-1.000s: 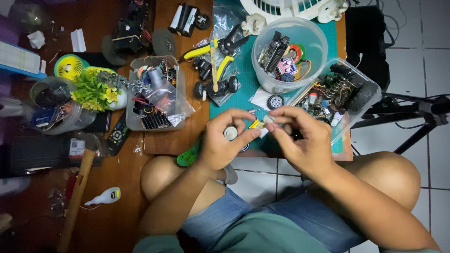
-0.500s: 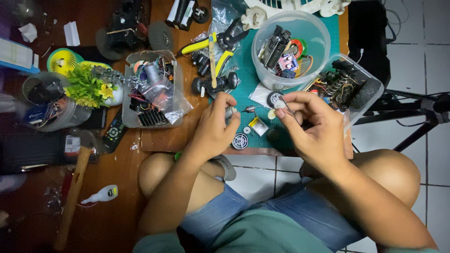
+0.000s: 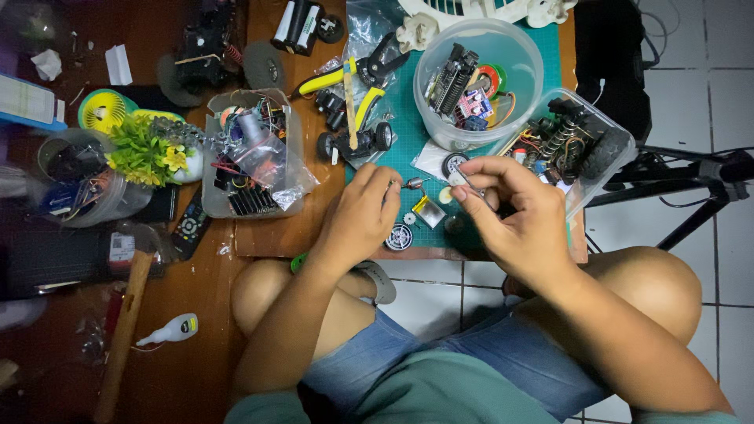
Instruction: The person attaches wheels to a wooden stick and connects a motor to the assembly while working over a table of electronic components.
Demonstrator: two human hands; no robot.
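A person sits with bare knees at a low wooden surface [image 3: 275, 235] with a green mat [image 3: 408, 149] on it. At the top of the mat stands a big round clear tub [image 3: 518, 55] full of little boards and wires. Just right of it, a square clear box [image 3: 597, 177] holds springs and black wheels. Left of the mat, another clear box [image 3: 216, 169] is full of parts, and yellow-handled pliers [image 3: 345, 78] lie near it. The left hand [image 3: 361, 216] rests on the mat, its grip curled shut on a small metal motor [image 3: 414, 184] whose tip pokes out. The right hand [image 3: 514, 216] is just beside it, finger and thumb pinched together on a thin small part [image 3: 465, 181]. A tiny gear [image 3: 409, 218] lies between the hands.
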